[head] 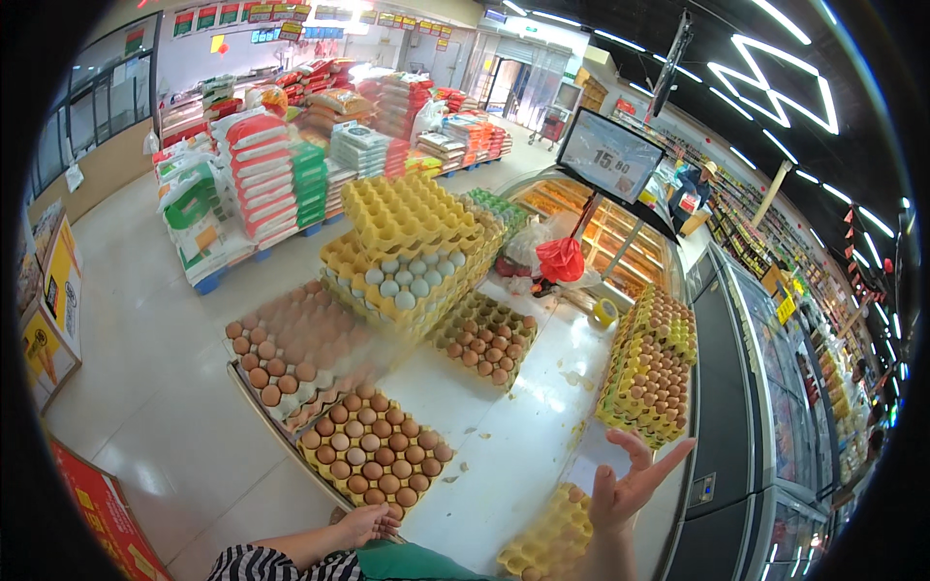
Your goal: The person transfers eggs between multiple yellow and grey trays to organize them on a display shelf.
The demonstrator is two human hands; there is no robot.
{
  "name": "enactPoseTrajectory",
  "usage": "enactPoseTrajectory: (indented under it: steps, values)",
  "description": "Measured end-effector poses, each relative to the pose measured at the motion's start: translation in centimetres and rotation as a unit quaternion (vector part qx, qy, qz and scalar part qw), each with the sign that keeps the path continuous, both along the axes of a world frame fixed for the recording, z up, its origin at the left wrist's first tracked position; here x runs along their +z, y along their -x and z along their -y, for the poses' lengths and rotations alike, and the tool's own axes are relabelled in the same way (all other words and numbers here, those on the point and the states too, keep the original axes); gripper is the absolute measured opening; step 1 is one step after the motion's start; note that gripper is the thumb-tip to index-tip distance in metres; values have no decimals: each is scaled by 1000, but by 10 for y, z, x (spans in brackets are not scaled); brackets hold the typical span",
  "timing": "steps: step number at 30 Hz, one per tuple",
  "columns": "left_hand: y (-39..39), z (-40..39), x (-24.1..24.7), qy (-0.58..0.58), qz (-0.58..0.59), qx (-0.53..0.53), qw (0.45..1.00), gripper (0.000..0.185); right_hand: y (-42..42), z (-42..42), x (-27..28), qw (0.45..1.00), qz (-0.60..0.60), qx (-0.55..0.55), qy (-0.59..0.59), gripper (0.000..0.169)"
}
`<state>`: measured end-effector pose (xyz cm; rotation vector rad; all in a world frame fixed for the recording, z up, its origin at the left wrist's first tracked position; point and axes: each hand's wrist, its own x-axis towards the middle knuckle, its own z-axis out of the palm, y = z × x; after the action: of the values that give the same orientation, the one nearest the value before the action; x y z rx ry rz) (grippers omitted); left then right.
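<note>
My left hand (369, 524) rests at the near edge of a yellow egg tray (378, 454) filled with brown eggs, its fingers bent beside the nearest egg; whether they grip anything is unclear. Raised at the right, my right hand (639, 479) has its fingers spread and holds nothing. Below it lies a yellow tray (545, 537) with few visible brown eggs, partly hidden by my forearm. Beyond the full tray stand more brown eggs (269, 363), partly blurred. A partly filled tray (494, 341) sits mid-table. Pale bluish eggs (407, 283) lie in a yellow stack beneath empty trays (407, 210).
A tall stack of egg trays (650, 363) stands on the right, beside a dark freezer case (726, 407). A price display (610, 156), a red plastic bag (561, 259) and yellow tape (604, 312) are farther back. Stacked sacks (261, 174) stand behind left. A person (690, 196) is far off.
</note>
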<state>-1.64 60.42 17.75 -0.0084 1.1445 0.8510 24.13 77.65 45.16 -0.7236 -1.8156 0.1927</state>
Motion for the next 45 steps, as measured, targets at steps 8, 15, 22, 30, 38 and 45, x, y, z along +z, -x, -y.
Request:
enactPoseTrajectory:
  steps: [8, 15, 22, 30, 38, 45]
  values:
    - [-3, -11, 11, 32, -70, -47, 996, 32, -2, -30, -21, 998, -42, 49, 26, 90]
    - [-6, -1, -6, -11, -169, 74, 983, 29, 13, -63, -89, 971, 122, 43, 200, 82]
    - [22, 13, 20, 60, -224, 205, 951, 50, 35, -61, -183, 847, 349, 108, 387, 74]
    - [48, 7, -26, 109, -149, 307, 934, 56, 89, -60, -229, 805, 413, 171, 389, 67]
    - [53, 1, 10, 158, -37, 227, 960, 69, 174, -78, -236, 757, 460, 192, 423, 65]
    - [50, -1, -13, 123, -11, 253, 960, 82, 203, -100, -293, 759, 468, 143, 429, 58]
